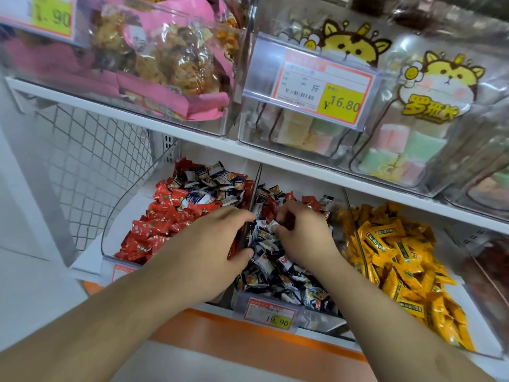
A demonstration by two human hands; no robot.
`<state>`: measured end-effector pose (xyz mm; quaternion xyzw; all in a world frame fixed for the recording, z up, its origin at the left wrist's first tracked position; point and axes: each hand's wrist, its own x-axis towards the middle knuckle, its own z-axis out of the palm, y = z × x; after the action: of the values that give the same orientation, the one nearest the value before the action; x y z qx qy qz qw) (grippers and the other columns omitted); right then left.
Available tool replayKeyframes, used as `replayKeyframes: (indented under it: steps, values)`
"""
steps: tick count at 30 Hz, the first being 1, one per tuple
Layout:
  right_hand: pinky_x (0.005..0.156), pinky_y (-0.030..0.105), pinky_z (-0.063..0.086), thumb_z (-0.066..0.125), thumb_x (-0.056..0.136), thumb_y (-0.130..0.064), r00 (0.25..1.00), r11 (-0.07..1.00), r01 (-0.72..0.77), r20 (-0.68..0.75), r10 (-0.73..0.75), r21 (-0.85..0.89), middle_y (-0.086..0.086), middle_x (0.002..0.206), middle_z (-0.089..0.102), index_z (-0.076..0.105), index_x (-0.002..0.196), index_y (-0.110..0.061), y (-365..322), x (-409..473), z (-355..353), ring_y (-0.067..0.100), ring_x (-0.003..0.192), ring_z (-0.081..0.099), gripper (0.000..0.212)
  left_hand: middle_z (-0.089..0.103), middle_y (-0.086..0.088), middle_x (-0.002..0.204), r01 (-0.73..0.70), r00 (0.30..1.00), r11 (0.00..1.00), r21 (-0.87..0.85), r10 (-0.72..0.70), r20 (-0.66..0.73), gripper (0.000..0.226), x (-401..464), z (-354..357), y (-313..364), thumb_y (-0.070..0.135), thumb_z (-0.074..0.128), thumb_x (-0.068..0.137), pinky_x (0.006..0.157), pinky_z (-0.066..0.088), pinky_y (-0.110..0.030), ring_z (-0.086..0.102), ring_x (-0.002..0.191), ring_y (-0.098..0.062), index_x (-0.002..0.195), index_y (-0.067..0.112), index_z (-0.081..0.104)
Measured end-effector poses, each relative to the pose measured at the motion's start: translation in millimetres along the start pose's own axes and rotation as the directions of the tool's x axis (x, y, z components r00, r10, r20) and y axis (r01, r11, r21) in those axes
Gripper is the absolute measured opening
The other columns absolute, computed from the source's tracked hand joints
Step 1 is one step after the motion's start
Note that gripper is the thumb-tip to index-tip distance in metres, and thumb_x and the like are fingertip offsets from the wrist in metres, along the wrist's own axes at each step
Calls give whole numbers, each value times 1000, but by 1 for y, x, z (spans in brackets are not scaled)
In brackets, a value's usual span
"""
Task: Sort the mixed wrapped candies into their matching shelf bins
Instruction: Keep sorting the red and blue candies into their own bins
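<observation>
Three clear bins sit on the lower shelf. The left bin (110,230) holds red wrapped candies (159,216) with dark blue-and-white ones (209,186) mixed in at its back. The middle bin (303,315) holds dark blue-and-white candies (275,274) with a few red ones (308,201) at the back. Yellow candies (391,252) fill the right bin (484,351). My left hand (209,244) reaches over the divider (253,194), fingers curled into the middle bin's pile. My right hand (305,232) pinches a blue-and-white candy (272,224) in the middle bin.
The upper shelf (192,136) overhangs the bins, carrying a bin of pink-wrapped snacks (170,64) and clear marshmallow bags (413,106). Price tags (271,312) hang on the bin fronts. A wire mesh side panel (91,161) stands at the left.
</observation>
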<state>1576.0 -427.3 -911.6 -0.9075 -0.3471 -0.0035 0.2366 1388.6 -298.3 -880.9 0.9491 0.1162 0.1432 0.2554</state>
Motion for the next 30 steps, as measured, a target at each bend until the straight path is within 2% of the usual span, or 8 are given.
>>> replayKeyframes:
  steps: [2, 5, 7, 11, 14, 18, 24, 30]
  values:
    - [52, 15, 40, 76, 90, -16, 1000, 1000, 15, -7, -15, 12, -11, 78, 59, 57, 88, -25, -1, -2, -2, 3, 65, 54, 22, 33, 27, 154, -4, 1000, 1000, 6, 4, -5, 57, 0, 0, 0, 48, 56, 100, 101, 36, -17, 41, 135, 0, 152, 43, 32]
    - [60, 23, 52, 74, 90, -16, 999, 994, -28, -23, 31, 108, -9, 84, 63, 57, 88, -29, -5, -4, -17, 7, 71, 62, 22, 34, 27, 154, -10, 1000, 1000, 2, 10, -8, 57, -1, 0, -1, 47, 57, 100, 101, 32, -14, 40, 137, 0, 152, 42, 32]
    - [57, 17, 50, 75, 91, -19, 997, 966, -71, -16, 78, 250, -5, 83, 68, 63, 88, -29, -6, -8, -35, 4, 68, 63, 16, 34, 26, 154, -10, 1000, 1000, 1, 10, -8, 57, -1, 0, -1, 46, 57, 100, 103, 31, -14, 39, 137, 0, 152, 41, 33]
    - [67, 14, 48, 75, 94, -17, 959, 855, -141, 283, -7, 499, -4, 79, 69, 74, 95, -19, -13, -24, -59, 2, 68, 62, 2, 37, 23, 154, 6, 1000, 1000, 4, -6, -19, 56, 2, 2, 2, 43, 59, 100, 100, 35, -14, 43, 135, -1, 151, 40, 35]
    - [87, 26, 58, 74, 95, -23, 967, 946, -83, 253, 1, 314, -10, 97, 72, 73, 109, -25, -8, -26, -51, 5, 89, 68, 14, 41, 22, 151, 19, 1000, 1000, 7, -19, -24, 54, 3, 3, 5, 42, 59, 100, 94, 36, -13, 47, 131, -2, 148, 39, 37]
    - [97, 28, 52, 69, 98, -28, 997, 997, -4, 75, -2, 82, -8, 125, 67, 61, 135, -27, -7, -9, -38, 12, 112, 64, 38, 42, 22, 149, 23, 1000, 1000, -11, -24, -17, 52, 4, 2, 3, 41, 61, 99, 96, 40, -15, 48, 128, -2, 146, 40, 39]
    - [108, 29, 44, 75, 94, -26, 986, 999, -22, 166, 14, 44, 0, 152, 52, 44, 155, -28, -2, 27, -5, 21, 135, 54, 69, 46, 24, 145, 34, 999, 999, -27, -35, -20, 52, 5, 0, 1, 43, 64, 96, 99, 40, -17, 47, 128, 1, 143, 43, 42]
    - [84, 22, 51, 77, 91, -22, 976, 994, -104, 195, 98, 20, -1, 148, 56, 51, 150, -34, -8, 41, 0, 20, 114, 63, 66, 47, 25, 143, 28, 999, 999, -44, -29, -22, 51, 8, 1, -2, 42, 66, 96, 99, 38, -15, 45, 127, 2, 141, 43, 43]
